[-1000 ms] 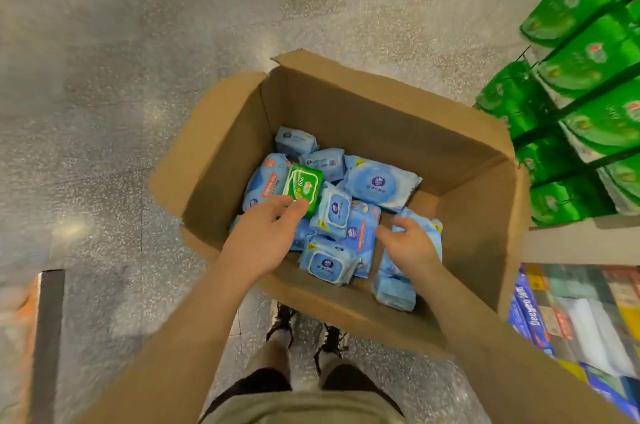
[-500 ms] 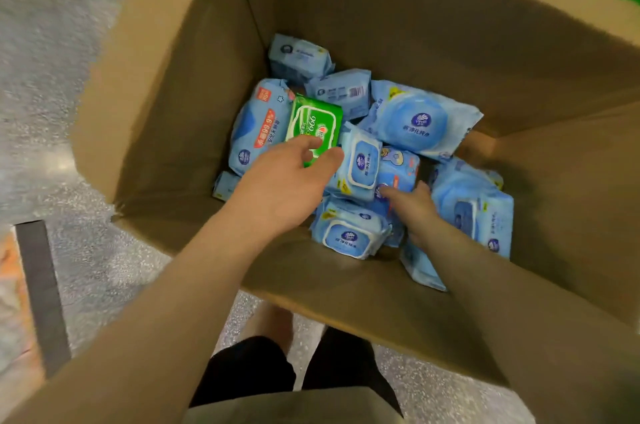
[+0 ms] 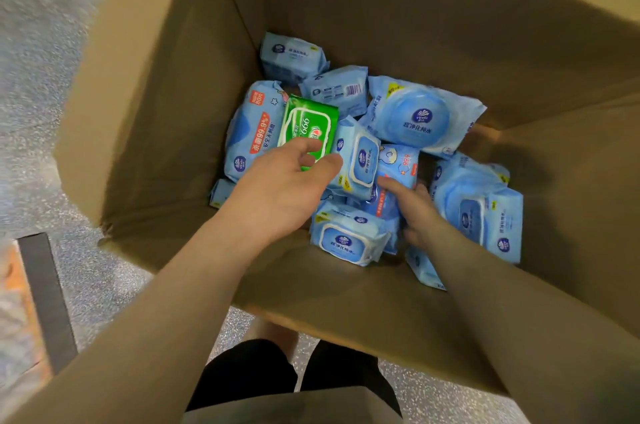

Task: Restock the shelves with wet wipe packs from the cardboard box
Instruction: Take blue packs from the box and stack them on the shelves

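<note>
A: Where's the green pack (image 3: 309, 128)?
B: Lying in the cardboard box (image 3: 166, 84) w/ blue packs (image 3: 420, 115). Left hand (image 3: 287, 188) is pinching its near end.
A: Right hand (image 3: 417, 212)?
B: Fingers are curling onto a blue pack; grip unclear, can't tell.

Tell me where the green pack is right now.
In the head view, the green pack lies in the box, left of centre among blue packs, with the left hand closing on its near end.
</note>
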{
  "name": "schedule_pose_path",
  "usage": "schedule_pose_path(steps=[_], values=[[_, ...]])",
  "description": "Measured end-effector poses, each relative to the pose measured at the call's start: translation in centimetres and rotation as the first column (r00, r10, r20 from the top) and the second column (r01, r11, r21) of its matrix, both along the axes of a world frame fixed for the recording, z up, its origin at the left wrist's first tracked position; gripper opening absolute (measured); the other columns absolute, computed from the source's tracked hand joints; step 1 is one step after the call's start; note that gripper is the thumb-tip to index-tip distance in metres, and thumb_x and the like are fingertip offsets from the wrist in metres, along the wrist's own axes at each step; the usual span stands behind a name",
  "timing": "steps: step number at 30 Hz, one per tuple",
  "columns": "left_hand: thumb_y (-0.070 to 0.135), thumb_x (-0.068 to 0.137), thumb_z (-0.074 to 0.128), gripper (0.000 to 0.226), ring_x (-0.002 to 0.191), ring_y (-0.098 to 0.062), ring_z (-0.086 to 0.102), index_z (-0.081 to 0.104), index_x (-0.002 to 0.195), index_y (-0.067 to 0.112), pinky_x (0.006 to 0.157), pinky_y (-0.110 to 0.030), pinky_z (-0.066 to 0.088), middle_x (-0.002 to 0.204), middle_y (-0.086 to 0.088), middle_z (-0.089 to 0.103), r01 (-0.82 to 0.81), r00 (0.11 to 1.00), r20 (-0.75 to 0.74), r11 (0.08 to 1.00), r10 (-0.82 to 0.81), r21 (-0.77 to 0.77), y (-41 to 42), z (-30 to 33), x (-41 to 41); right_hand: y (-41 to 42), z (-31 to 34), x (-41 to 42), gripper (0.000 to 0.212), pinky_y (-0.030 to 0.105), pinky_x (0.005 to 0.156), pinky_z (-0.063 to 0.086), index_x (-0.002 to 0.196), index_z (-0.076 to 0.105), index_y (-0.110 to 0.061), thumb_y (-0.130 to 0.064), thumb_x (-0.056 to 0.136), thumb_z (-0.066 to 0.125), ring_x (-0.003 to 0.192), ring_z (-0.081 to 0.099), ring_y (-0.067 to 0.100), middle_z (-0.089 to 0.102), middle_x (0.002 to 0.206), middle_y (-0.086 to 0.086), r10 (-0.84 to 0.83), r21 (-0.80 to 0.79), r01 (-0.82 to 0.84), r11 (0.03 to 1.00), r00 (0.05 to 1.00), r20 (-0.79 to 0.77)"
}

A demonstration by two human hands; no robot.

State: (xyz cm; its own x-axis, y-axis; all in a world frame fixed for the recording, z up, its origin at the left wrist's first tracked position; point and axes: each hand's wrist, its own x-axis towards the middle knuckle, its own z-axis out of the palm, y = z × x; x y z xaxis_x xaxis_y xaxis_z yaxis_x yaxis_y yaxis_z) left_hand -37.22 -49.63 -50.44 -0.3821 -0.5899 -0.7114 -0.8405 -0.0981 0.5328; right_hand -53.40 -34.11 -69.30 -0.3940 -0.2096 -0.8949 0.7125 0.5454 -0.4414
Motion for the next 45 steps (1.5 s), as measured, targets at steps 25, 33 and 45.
schedule_pose_path(steps=[25, 33, 45], values=[[0.058, 0.082, 0.061, 0.037, 0.077, -0.008, 0.071, 0.073, 0.099, 0.028, 0.068, -0.021, 0.052, 0.096, 0.004, 0.077, 0.164, 0.93, -0.363, 0.826, 0.053, 0.539, 9.7, 19.7, -7.3, 10.7, 39.3, 0.7, 0.052, 0.054, 0.099, 0.054, 0.135, 0.063, -0.012, -0.039, 0.091, 0.061, 0.116, 0.066, 0.041, 0.067, 0.131, 0.019, -0.51, -0.549, 0.42, 0.722, 0.86, -0.013], [0.037, 0.09, 0.057, 0.043, 0.102, -0.029, 0.071, 0.07, 0.121, 0.01, 0.09, -0.04, 0.053, 0.116, -0.016, 0.071, 0.35, 0.884, -0.442, 0.408, 0.154, 0.843, 20.1, 28.3, -9.6, 19.5, 47.8, 0.8, 0.052, 0.052, 0.117, 0.037, 0.13, 0.069, -0.008, -0.042, 0.092, 0.062, 0.123, 0.061, 0.038, 0.066, 0.134, 0.018, -0.435, -0.57, 0.36, 0.738, 0.9, 0.005], [0.006, 0.102, 0.044, 0.04, 0.101, -0.024, 0.071, 0.043, 0.137, -0.013, 0.075, -0.027, 0.058, 0.112, -0.027, 0.069, 0.723, 0.659, -0.71, 0.471, -0.248, 0.506, 40.8, 31.9, -18.3, 40.0, 51.9, -2.1, 0.052, 0.05, 0.109, 0.046, 0.131, 0.069, -0.007, -0.044, 0.094, 0.064, 0.121, 0.065, 0.038, 0.065, 0.134, 0.022, -0.616, -0.679, 0.414, 0.606, 0.784, -0.071]])
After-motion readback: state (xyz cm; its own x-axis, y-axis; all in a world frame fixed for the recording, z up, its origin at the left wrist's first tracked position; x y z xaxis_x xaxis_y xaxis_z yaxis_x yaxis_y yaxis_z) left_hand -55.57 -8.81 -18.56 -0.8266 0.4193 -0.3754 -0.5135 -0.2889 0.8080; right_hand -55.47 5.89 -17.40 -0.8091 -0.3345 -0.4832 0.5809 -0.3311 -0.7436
